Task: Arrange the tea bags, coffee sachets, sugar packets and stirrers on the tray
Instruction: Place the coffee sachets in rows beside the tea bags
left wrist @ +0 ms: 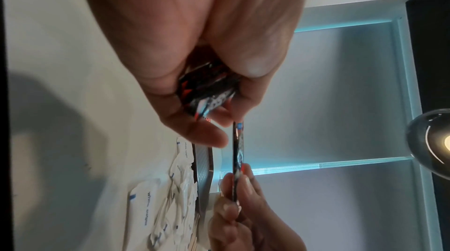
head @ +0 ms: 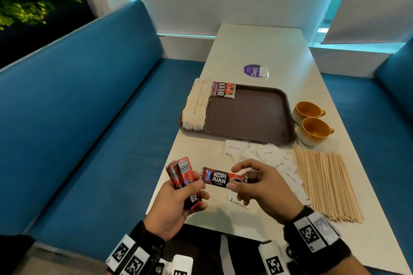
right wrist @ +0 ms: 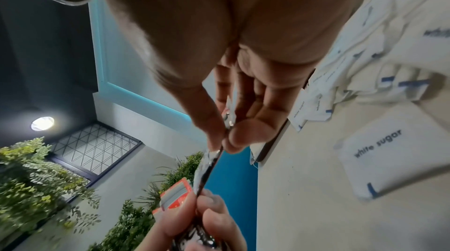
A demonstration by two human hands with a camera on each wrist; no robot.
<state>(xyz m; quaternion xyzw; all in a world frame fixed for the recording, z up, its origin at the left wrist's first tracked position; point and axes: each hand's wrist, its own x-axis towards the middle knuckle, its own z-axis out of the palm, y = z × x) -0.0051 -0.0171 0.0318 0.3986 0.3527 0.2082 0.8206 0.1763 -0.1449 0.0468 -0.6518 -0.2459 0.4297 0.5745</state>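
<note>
My left hand [head: 178, 205] grips a fanned stack of red coffee sachets [head: 181, 172] over the table's near left edge. My right hand [head: 261, 187] pinches one Kopi Juan sachet [head: 220, 178] between thumb and fingers, and its left end meets the left thumb. It shows edge-on in the wrist views [left wrist: 238, 151] [right wrist: 209, 166]. The brown tray [head: 257, 116] carries two rows of tea bags [head: 196, 105] along its left side and overlapping coffee sachets [head: 223, 90] at its far left corner. White sugar packets [head: 268, 156] and wooden stirrers [head: 326, 183] lie on the table near the tray.
Two orange cups [head: 312, 123] stand right of the tray. A purple round sticker [head: 253, 71] lies beyond it. Blue benches [head: 100, 107] flank the white table [head: 257, 51]. One sugar packet [right wrist: 389, 158] lies apart, under my right hand.
</note>
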